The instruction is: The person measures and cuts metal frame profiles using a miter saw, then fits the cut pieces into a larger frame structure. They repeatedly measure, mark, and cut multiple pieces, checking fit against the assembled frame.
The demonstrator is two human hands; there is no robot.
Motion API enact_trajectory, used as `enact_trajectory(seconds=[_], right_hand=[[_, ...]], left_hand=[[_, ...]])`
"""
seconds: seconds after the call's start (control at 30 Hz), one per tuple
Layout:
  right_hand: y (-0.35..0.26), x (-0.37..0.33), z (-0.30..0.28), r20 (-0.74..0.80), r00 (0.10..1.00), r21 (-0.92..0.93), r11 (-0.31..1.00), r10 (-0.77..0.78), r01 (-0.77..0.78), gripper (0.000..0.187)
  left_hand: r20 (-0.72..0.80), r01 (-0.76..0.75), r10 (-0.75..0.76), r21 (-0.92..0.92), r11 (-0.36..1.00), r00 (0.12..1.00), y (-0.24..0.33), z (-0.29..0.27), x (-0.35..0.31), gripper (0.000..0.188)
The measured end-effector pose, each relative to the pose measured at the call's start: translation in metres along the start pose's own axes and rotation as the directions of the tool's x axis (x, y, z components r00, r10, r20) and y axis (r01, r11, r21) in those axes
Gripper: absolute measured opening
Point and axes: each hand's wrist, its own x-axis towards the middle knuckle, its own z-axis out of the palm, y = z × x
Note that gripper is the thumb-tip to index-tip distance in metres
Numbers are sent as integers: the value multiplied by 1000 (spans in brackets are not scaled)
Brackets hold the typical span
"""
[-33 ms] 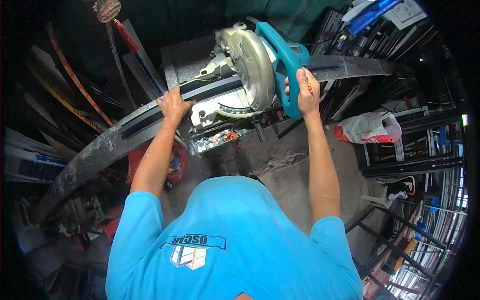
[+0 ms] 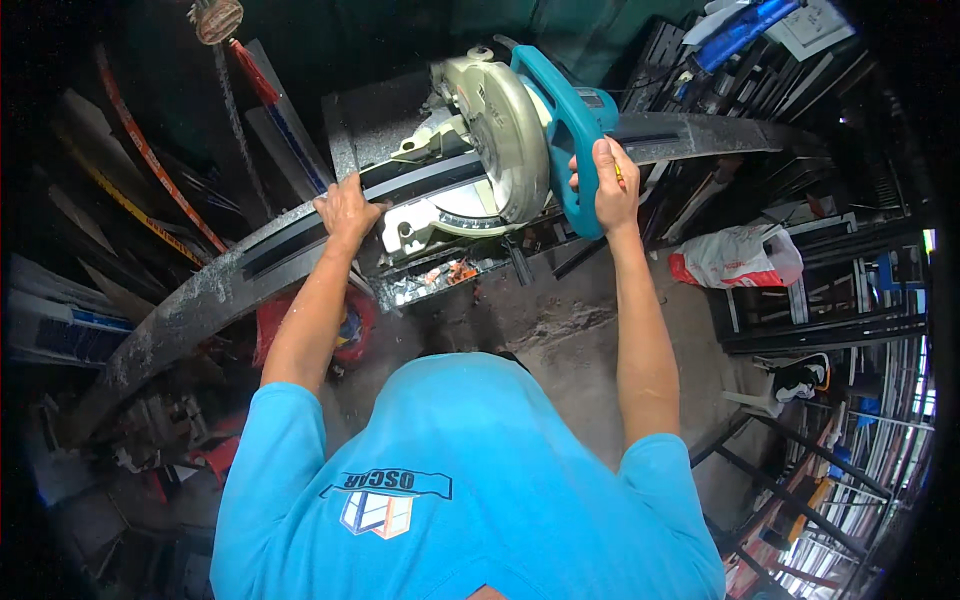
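A: Which step is shown?
B: Sawing, apparently: the right hand (image 2: pixel 617 190) closes around the saw's teal handle (image 2: pixel 584 208); the left hand (image 2: pixel 347 208) touches the dark bar (image 2: pixel 430 177) across the saw base (image 2: pixel 412 224) (grip unclear).
A: Next?
B: Presumably, steadying the bar.

The dusty bench (image 2: pixel 208 293) seemingly carries a saw (image 2: pixel 515 135) and dark strip (image 2: pixel 290 243).

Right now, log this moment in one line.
left hand: on dark bar | right hand: around teal handle | bar: across miter saw base
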Motion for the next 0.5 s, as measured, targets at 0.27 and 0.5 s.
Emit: enact_trajectory(seconds=[0.27,0.5], right_hand=[[10,-10,3,-37,999,24,1000,21,-20,41],[10,-9,4,13,1000,38,999,-7,7,40]], left_hand=[[-21,-21,20,-21,1000,1000,-1,1,-2,59],[5,-5,5,-12,1000,1000,-1,-2,-2,61]])
